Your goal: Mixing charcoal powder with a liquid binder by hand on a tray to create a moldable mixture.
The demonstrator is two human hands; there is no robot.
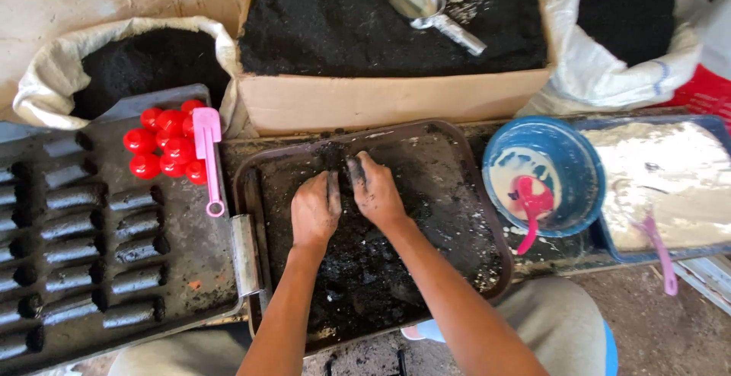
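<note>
My left hand and my right hand press side by side, palms down, on a dark brown tray smeared with black powder. The fingers are blackened and curl over something small between them; what lies under them is hidden. To the left, a dark grey tray holds rows of several rolled black cylinders. At its far end sit several red caps and a pink spatula.
A cardboard box of black powder holds a metal scoop. White sacks of black powder stand at the left and right. A blue bowl with white paste and a pink spoon sits beside a blue tray of white paste.
</note>
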